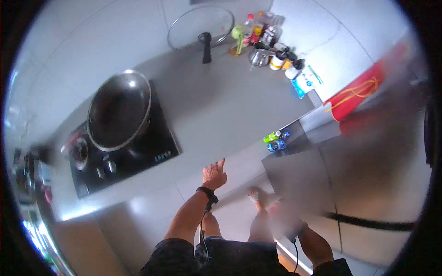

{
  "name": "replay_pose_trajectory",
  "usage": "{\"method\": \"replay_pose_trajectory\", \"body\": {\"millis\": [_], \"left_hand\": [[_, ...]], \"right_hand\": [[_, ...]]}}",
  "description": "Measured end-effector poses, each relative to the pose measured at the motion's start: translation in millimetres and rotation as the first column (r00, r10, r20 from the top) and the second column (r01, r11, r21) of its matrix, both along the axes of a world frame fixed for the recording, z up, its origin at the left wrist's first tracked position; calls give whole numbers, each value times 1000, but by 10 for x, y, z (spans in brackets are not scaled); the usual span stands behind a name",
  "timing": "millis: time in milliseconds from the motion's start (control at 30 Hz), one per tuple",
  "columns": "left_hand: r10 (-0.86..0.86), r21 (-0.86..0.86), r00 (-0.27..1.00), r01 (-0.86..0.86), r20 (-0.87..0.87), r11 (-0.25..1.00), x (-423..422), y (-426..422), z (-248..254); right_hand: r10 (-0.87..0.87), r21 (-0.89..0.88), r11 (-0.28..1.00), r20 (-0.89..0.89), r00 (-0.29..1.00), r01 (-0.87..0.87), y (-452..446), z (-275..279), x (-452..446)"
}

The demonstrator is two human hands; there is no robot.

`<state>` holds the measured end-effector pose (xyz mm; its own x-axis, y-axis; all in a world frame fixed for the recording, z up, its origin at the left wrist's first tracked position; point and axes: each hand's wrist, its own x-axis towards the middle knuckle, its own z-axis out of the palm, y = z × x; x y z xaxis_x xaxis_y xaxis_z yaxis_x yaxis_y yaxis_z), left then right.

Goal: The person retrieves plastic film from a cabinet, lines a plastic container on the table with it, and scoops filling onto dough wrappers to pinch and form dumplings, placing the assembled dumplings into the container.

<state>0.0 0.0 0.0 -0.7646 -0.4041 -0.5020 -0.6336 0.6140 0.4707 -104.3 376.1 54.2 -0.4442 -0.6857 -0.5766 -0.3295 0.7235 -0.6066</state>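
Note:
My left hand [214, 175] is by the front edge of the grey counter [221, 115], fingers stretched out and apart, with nothing in it. A black band with a cable is on that wrist. Low on the right, my right hand [284, 218] is smeared by blur, so its fingers cannot be made out. It is near the end of a dark bar [368, 222] on a grey door-like panel [373, 184]; contact cannot be told. On the black cooktop [161, 133], to the left, sits a large dark wok [119, 110].
A glass lid [202, 27] leans on the back wall. Bottles [258, 30], jars [281, 60] and a blue-white packet [306, 83] line the counter's back right. A red bag [354, 96] hangs at right. Small bottles [276, 140] stand below the counter edge.

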Motion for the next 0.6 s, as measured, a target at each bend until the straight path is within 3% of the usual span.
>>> {"method": "replay_pose_trajectory", "body": {"millis": [33,67,100,167,200,267,333,467,533,600], "left_hand": [[63,-8,998,-63,-19,998,93,108,115],[127,-17,991,-127,-36,992,192,213,223],[126,-240,949,-199,-288,950,-663,-592,-119],[157,-219,887,-273,-434,937,-245,418,-151],[124,-343,840,-345,-528,874,-162,487,-125],[190,-261,844,-357,-501,897,-300,555,-193],[239,-219,886,-345,-399,913,80,864,-166],[297,-309,881,-418,-369,854,606,1275,-253],[288,-317,896,-397,-340,862,880,1359,-328],[290,-278,898,-387,-332,879,1053,1364,-379]], "right_hand": [[-27,-55,998,80,996,32,-55,175,-40],[-23,-128,992,-7,1000,22,-741,20,-532],[-25,-195,981,-101,995,5,-1149,-512,-1120],[83,-91,992,-48,995,-87,-636,-937,-1336],[137,-47,989,-9,990,-138,-343,-1016,-1268],[262,-124,952,-131,956,-278,-900,-1017,-1836],[293,-54,954,-63,954,-296,-926,-928,-1647],[310,61,947,60,949,-314,-1103,-1060,-1453],[209,169,955,197,958,-243,-1273,-1242,-1349],[378,104,919,46,925,-381,-1546,-1577,-1264]]}}
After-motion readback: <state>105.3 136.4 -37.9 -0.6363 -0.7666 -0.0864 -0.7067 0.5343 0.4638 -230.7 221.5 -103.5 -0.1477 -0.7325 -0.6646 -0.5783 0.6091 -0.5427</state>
